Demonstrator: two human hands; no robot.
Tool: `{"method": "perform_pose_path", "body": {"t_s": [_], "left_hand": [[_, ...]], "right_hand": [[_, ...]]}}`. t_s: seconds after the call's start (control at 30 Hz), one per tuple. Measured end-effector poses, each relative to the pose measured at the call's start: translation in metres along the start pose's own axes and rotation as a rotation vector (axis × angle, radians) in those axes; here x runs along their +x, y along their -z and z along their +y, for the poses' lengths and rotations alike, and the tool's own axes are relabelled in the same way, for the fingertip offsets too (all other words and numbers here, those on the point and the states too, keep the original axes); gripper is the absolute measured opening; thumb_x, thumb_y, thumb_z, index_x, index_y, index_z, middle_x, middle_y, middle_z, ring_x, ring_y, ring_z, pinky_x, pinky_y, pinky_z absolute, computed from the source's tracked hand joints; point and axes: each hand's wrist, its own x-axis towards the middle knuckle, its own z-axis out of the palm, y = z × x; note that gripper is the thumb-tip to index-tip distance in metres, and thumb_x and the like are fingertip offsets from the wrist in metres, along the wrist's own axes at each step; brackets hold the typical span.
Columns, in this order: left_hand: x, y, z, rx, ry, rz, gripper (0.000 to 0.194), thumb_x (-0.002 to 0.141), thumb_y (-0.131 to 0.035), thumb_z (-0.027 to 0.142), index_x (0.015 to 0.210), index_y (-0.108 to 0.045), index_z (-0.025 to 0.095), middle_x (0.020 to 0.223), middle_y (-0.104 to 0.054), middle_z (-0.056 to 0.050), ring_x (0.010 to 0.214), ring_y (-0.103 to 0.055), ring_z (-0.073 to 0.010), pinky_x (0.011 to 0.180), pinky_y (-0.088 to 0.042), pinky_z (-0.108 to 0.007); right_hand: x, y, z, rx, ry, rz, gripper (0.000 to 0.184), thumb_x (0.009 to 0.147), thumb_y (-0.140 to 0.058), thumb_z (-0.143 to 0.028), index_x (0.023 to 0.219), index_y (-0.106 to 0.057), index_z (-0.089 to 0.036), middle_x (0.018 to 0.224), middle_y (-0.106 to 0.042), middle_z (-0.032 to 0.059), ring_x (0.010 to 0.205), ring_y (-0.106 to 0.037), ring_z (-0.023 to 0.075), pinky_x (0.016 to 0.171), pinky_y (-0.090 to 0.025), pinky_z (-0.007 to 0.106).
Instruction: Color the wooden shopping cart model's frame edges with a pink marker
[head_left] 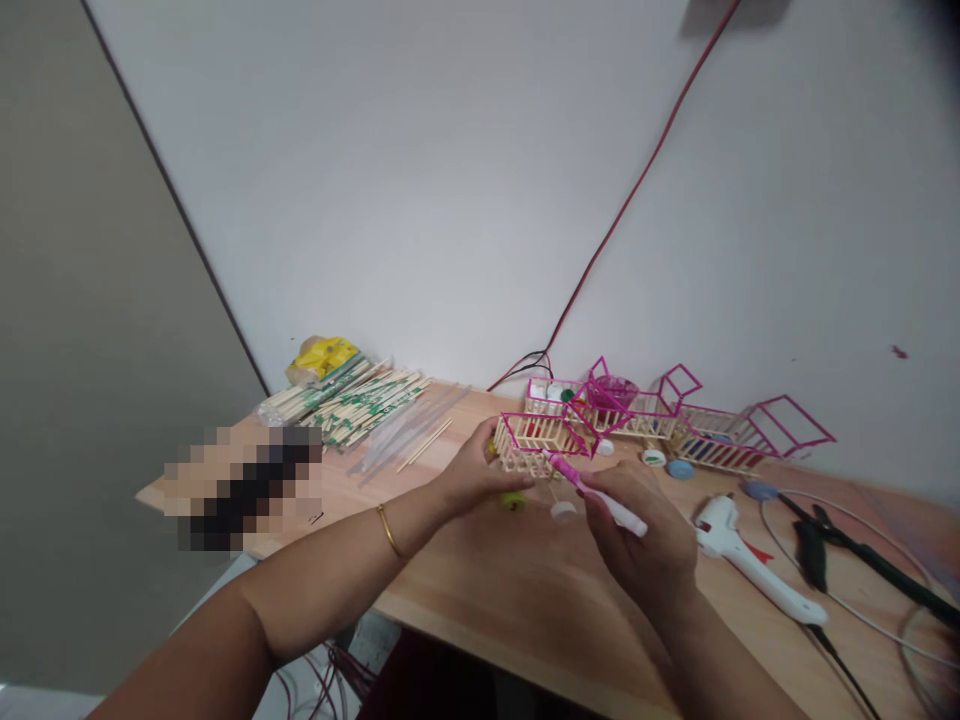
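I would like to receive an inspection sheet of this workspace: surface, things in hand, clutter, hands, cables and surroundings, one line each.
Surface: wooden table; part of its left side is masked.
Things in hand: small stick frame with pink upper edges; pink marker, tip close to the frame, contact unclear.
Clutter: loose sticks and yellow bag at left; other stick frames and glue gun at right.
Hands: left hand holds the frame; right hand grips the marker.
Cables: red cable along the wall; black cord from the glue gun.
Surroundings: pale wall behind, grey panel at left.
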Motion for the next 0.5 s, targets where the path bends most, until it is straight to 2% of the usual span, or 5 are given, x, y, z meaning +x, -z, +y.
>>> {"method": "perform_pose_path", "body": {"t_s": [0.13, 0.27, 0.5], "left_hand": [[-0.0003, -0.0021, 0.0023, 0.016, -0.003, 0.014, 0.087, 0.054, -0.094, 0.022, 0.128, -0.049, 0.019, 0.129, -0.062, -0.013, 0.124, -0.059, -0.0312, 0.108, -0.044, -0.047], [-0.0004, -0.0028, 0.0028, -0.004, 0.007, 0.029, 0.086, 0.053, -0.095, 0.023, 0.126, -0.049, 0.018, 0.128, -0.062, -0.014, 0.122, -0.059, -0.0317, 0.107, -0.045, -0.048], [-0.0005, -0.0003, 0.0029, 0.085, -0.019, 0.031, 0.089, 0.052, -0.095, 0.024, 0.128, -0.049, 0.020, 0.132, -0.059, -0.013, 0.127, -0.056, -0.0324, 0.110, -0.042, -0.048]], "right_hand": [[0.0027, -0.0001, -0.0025, 0.048, 0.015, -0.041, 0.014, 0.087, -0.059, -0.014, 0.097, -0.064, -0.022, 0.074, -0.066, 0.0016, 0.067, -0.061, 0.0149, 0.065, -0.048, 0.030], [0.0037, 0.0008, -0.0021, 0.021, 0.006, 0.007, 0.015, 0.086, -0.060, -0.012, 0.098, -0.063, -0.021, 0.072, -0.065, 0.0013, 0.064, -0.059, 0.0145, 0.064, -0.047, 0.030], [0.0026, -0.0005, -0.0024, 0.058, 0.041, -0.036, 0.016, 0.085, -0.061, -0.011, 0.098, -0.063, -0.021, 0.076, -0.067, 0.0021, 0.069, -0.061, 0.0153, 0.067, -0.048, 0.031]]}}
